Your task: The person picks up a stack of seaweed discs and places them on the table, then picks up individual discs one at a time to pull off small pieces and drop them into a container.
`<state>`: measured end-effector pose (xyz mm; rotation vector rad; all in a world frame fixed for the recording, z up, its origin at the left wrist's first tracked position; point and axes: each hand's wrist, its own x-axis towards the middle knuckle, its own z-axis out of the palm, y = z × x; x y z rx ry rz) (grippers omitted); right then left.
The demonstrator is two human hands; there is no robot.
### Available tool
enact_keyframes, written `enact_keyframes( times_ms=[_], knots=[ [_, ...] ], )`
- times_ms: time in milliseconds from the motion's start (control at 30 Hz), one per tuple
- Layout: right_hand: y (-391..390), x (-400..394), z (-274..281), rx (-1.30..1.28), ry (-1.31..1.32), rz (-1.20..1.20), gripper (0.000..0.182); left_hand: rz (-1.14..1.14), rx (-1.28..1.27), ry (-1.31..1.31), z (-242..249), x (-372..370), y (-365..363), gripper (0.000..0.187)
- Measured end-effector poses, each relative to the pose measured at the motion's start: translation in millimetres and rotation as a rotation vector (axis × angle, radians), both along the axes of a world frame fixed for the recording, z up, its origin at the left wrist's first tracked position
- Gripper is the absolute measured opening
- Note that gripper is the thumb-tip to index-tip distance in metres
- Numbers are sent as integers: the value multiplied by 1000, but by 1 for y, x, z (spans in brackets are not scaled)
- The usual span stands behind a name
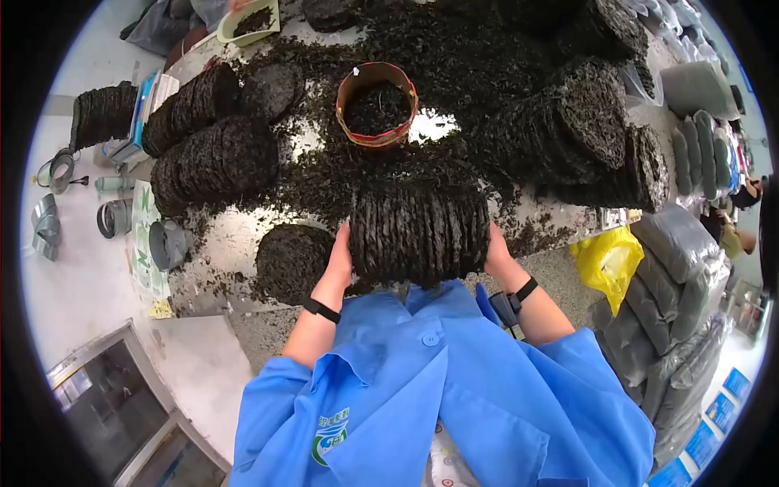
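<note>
A row of dark dried seaweed discs [418,235], standing on edge and pressed together, is squeezed between my two hands at the near edge of the table. My left hand [340,253] is against its left end and my right hand [497,253] against its right end; most of the fingers are hidden behind it. A flat round seaweed cake [294,264] lies just left of my left hand. Beyond the row stands a round hoop [377,140] with a red and tan rim and loose seaweed inside.
Loose seaweed [454,49] covers much of the table. More rows of discs stand at the left [215,166] and right [560,122]. A pale scoop [269,18] is at the far left. A yellow bag [610,261] and packed grey bags [673,312] sit at the right.
</note>
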<state>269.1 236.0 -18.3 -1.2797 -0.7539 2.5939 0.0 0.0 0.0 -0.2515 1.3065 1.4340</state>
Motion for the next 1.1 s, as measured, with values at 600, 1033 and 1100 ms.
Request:
enact_keyframes(
  times_ms=[600,1033,1100],
  knots=[
    [15,-4,48,432,118,-109,57,110,297,177,54,-9,0,45],
    [10,-12,43,267,-78,-199,46,24,43,115,53,-15,4,58],
    [23,-10,41,214,-10,-138,49,-81,-80,236,51,-21,6,64]
  ],
)
